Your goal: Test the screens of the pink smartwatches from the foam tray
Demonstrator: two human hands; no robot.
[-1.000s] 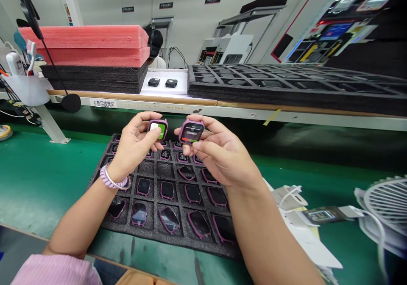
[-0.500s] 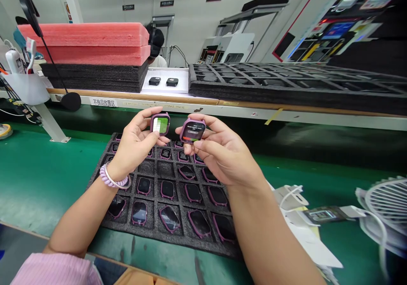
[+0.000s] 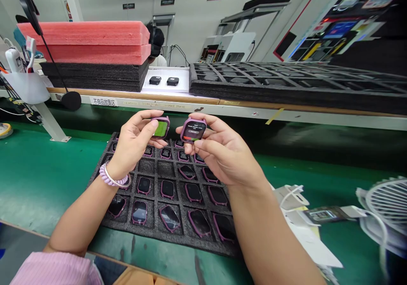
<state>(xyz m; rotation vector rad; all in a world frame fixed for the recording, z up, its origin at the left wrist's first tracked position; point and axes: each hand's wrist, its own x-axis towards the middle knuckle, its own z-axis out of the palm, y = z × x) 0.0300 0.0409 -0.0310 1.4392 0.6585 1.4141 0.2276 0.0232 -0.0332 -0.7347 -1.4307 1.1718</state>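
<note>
My left hand (image 3: 135,139) grips a purple-framed smartwatch (image 3: 161,128) with a green screen, the thumb lying on its left side. In my right hand (image 3: 222,149) is another purple smartwatch (image 3: 193,131), its dark screen showing small text and a red and green strip along the bottom. The two watches are held side by side, a small gap between them. Below them a black foam tray (image 3: 149,231) holds several purple watches in its compartments; two compartments near the middle hold no watch.
A shelf (image 3: 210,107) crosses behind, bearing pink foam blocks (image 3: 92,43), a white tray (image 3: 163,86) with two black watches, and a large black tray (image 3: 286,94). At the right lie papers (image 3: 313,238), a cabled device (image 3: 327,214) and a fan (image 3: 389,204).
My left thumb has moved up on the left watch, whose screen has gone from a white and green pattern to mostly green. My right hand has hardly moved.
</note>
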